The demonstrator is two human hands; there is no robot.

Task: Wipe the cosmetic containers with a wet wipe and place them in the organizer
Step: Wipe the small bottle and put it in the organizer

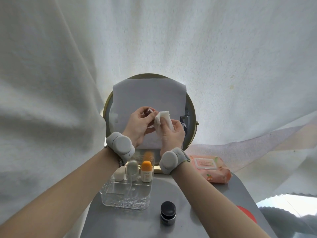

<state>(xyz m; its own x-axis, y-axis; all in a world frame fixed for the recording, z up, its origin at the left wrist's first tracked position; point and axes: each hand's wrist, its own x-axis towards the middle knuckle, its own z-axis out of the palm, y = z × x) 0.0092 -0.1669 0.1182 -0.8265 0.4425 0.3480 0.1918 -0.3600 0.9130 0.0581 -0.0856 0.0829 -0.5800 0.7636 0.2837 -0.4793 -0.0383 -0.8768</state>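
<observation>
White curtain behind; hands press a folded white wipe against a small container.

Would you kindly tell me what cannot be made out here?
Head view:
- Item in the left hand: mostly hidden by fingers and the wipe.
- Mirror face: covered by paper.
- Pink pack text: too small.
- Organizer rear: partly behind the wrists.
- Red object: partly hidden, unidentifiable.

white wet wipe folded, clear organizer tabletop

Round gold-rimmed mirror paper-covered; white curtain behind.
</observation>
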